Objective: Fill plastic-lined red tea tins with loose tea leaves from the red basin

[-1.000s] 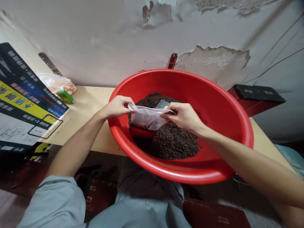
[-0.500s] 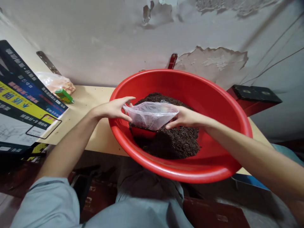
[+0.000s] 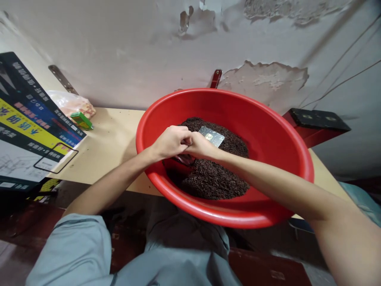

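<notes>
My left hand (image 3: 173, 143) and my right hand (image 3: 200, 145) meet, fingers closed, above the left part of a red plastic basin (image 3: 268, 131). Between and beneath them is the gathered clear plastic bag (image 3: 187, 159), mostly hidden by the fingers; only a shiny, dark lower part shows. The basin holds a heap of dark brown loose bits (image 3: 217, 178), perhaps tea leaves or grain. On the heap, just beyond my right hand, lies a flat silver card-like piece (image 3: 212, 136) with a small pale yellowish patch.
The basin stands on a pale wooden tabletop (image 3: 110, 139) against a peeling wall. To the left are a printed box (image 3: 32, 123), a green packet (image 3: 81, 120) and a clear bag with orange contents (image 3: 73, 104). A red and black object (image 3: 318, 123) is at right.
Both hands have come together and closed, gathering the plastic bag's mouth, which was spread wide between them. The silver card-like piece, mostly hidden before, now shows.
</notes>
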The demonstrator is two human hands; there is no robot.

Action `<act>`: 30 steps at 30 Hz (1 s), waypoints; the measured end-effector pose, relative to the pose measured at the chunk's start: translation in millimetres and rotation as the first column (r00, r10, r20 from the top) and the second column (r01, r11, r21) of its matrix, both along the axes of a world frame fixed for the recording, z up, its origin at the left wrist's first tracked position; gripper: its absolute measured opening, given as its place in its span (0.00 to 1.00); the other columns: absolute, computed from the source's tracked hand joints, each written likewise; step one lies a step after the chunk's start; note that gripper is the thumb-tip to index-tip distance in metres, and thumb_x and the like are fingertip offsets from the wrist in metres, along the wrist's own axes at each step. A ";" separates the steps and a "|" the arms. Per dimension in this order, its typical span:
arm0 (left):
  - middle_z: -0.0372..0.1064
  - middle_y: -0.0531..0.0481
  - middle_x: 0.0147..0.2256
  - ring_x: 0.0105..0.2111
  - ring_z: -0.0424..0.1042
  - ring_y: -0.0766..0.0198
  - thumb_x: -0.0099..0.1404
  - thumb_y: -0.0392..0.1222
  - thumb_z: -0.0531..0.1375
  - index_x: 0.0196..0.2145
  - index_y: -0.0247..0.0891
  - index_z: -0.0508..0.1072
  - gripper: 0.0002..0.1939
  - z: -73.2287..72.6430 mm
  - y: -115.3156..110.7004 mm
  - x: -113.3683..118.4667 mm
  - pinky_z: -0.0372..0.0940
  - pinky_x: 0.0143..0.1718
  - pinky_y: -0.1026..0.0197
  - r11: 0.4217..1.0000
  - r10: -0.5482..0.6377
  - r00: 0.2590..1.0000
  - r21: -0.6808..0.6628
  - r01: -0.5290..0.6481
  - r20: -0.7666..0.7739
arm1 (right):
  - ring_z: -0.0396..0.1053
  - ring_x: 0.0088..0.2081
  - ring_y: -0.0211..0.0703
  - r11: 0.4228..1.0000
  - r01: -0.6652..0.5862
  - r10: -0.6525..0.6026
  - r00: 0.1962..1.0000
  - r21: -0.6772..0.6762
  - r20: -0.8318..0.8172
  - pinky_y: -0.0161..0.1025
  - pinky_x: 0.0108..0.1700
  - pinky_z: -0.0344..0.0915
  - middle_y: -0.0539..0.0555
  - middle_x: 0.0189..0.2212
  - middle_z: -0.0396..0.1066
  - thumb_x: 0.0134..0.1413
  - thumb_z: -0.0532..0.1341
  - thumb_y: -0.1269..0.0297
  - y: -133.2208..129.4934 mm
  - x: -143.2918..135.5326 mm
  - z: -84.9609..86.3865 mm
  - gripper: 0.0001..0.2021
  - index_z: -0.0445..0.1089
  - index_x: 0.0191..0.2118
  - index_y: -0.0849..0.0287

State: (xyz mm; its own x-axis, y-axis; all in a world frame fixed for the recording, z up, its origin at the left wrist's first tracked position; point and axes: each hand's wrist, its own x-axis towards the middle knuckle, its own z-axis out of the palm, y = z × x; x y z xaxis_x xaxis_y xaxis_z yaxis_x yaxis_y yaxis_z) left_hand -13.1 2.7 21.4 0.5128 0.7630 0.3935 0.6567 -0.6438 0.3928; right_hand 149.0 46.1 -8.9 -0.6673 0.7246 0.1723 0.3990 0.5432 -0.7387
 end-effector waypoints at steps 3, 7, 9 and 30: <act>0.77 0.47 0.34 0.36 0.74 0.60 0.64 0.32 0.61 0.30 0.38 0.78 0.08 8.5 -5.3 -1.9 0.68 0.41 0.57 0.999 -0.019 0.994 0.045 0.024 -0.108 | 0.65 0.26 0.37 0.999 0.039 -0.039 0.999 -0.011 -0.037 0.33 0.29 0.57 0.48 0.20 0.69 0.49 0.64 0.68 -4.5 -0.9 -8.8 0.08 0.73 0.22 0.63; 0.76 0.44 0.52 0.56 0.71 0.51 0.66 0.43 0.65 0.48 0.43 0.80 0.13 31.6 -14.6 -23.0 0.65 0.59 0.50 0.998 -0.069 0.991 -0.009 0.069 -0.117 | 0.70 0.28 0.39 0.999 0.022 -0.020 0.998 0.029 -0.058 0.34 0.32 0.61 0.50 0.25 0.77 0.53 0.61 0.71 -15.3 1.2 -6.5 0.11 0.82 0.34 0.64; 0.67 0.39 0.63 0.62 0.66 0.47 0.58 0.50 0.71 0.65 0.42 0.69 0.39 32.0 -12.4 -38.9 0.63 0.62 0.49 0.990 -0.068 0.981 -0.136 0.043 -0.184 | 0.71 0.29 0.39 0.997 -0.005 0.007 1.000 0.075 -0.019 0.34 0.34 0.62 0.52 0.28 0.80 0.54 0.60 0.73 -17.4 1.9 -3.6 0.15 0.84 0.42 0.63; 0.63 0.47 0.71 0.65 0.65 0.51 0.69 0.31 0.56 0.68 0.51 0.68 0.33 14.5 45.5 16.2 0.58 0.60 0.51 0.932 -0.335 0.760 -0.077 0.355 -0.557 | 0.61 0.20 0.37 0.106 -0.766 0.438 0.608 0.634 0.662 0.39 0.24 0.54 0.49 0.22 0.69 0.77 0.47 0.66 -19.6 -10.6 24.2 0.19 0.76 0.44 0.60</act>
State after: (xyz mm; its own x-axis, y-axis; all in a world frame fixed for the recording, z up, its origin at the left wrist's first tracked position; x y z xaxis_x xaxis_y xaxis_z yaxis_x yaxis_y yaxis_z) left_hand 3.1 48.2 35.9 0.8746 0.4844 -0.0192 0.4846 -0.8747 0.0090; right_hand 138.4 26.5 15.3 -0.9255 -0.3688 0.0862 -0.3263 0.8919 0.3131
